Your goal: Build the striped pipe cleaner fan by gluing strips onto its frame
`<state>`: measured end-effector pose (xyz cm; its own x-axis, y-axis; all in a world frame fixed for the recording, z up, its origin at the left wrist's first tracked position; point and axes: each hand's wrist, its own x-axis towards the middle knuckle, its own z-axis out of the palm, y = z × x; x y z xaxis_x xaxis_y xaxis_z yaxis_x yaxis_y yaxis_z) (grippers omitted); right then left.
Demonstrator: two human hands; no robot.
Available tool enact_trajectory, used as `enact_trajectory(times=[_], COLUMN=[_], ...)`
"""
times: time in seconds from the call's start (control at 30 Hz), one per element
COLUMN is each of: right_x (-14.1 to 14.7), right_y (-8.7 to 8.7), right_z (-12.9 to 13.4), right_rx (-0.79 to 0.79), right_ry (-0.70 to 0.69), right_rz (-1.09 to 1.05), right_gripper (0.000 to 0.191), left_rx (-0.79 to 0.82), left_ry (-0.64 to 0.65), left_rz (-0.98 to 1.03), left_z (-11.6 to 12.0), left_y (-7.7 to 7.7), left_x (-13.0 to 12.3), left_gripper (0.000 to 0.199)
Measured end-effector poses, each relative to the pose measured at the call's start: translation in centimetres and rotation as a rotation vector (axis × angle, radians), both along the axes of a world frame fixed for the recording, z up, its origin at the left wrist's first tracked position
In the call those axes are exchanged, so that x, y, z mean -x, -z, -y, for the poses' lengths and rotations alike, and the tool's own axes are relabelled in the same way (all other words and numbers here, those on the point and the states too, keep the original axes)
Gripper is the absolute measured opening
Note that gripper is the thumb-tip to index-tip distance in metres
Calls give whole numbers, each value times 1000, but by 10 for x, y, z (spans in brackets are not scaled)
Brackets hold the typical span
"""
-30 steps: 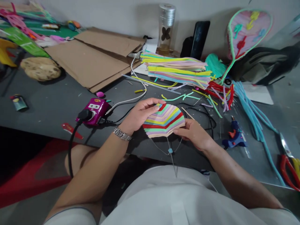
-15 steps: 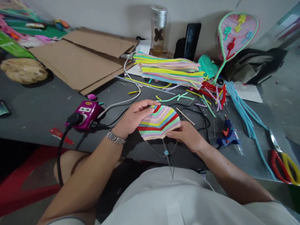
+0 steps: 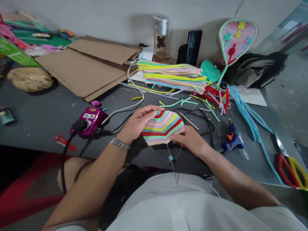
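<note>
Between my two hands is a striped fan made of pipe cleaners (image 3: 163,127), in V-shaped bands of red, yellow, green, lilac and blue. My left hand (image 3: 139,122) grips its upper left edge, thumb on top, by a small red and blue tip. My right hand (image 3: 189,140) pinches the lower right edge, thumb on the front and fingers behind. Thin wires run down from the fan's lower edge and meet at a light blue knot (image 3: 170,158), then continue toward my shirt. The fingers behind the fan are partly hidden.
Bundled pipe cleaners (image 3: 173,75) lie behind my hands, near a glass bottle (image 3: 160,38) and phone (image 3: 194,47). A glue gun (image 3: 233,136), blue pipe cleaners (image 3: 250,112) and scissors (image 3: 286,160) lie right. Cardboard (image 3: 89,69) and a purple power socket (image 3: 90,120) are left. A finished fan (image 3: 237,41) stands behind.
The camera view has tilted slightly, so the background sits a little lower in the picture. Both hands keep the same hold on the fan.
</note>
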<state>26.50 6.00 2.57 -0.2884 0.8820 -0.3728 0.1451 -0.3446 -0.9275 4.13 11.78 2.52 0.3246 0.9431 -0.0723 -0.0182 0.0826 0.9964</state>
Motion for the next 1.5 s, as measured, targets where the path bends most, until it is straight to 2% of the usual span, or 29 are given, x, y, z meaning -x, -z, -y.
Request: enact_trajectory(times=[0.1,0.17,0.33,0.47,0.67,0.8,0.87,0.93,1.0,1.07,1.13,1.27,1.5], right_x=[-6,-11,-21,-20,-19,-21,-23,-23,-22,-19,-15,-8,-6], right_y=[-2,-2,-2,-3,-1,1,1,0,-1,-2,-2,0,3], right_z=[0,-1,-2,-2,-2,1,7,13,20,26,31,35,34], right_rx=[47,22,-38,-81,-148,-336,-530,-798,-1074,-1282,-1396,-1451,-1449], right_ry=[54,98,204,216,246,324,392,410,314,133,-33,-165,-195], right_rz=[-69,-89,-83,-49,8,148,293,420,444,398,383,455,508], right_gripper=[45,52,64,66,62,51,39,24,17,28,39,36,31], left_rx=[-24,-12,59,33,-43,-63,-61,-34,2,2,-35,-76,-84], left_ry=[-62,-78,-26,-34,-55,-55,-54,-32,-3,0,-21,-56,-52], left_rz=[-10,-13,26,2,-104,-149,-151,-118,-72,-57,-77,-115,-111], left_z=[1,1,-1,-1,3,4,5,5,4,4,3,2,5], left_y=[-1,-2,3,2,-8,-12,-12,-10,-8,-5,-3,-2,-6], left_x=[1,2,6,7,5,5,5,5,6,6,7,7,6], left_gripper=[37,42,52,53,48,47,48,51,53,53,51,49,49])
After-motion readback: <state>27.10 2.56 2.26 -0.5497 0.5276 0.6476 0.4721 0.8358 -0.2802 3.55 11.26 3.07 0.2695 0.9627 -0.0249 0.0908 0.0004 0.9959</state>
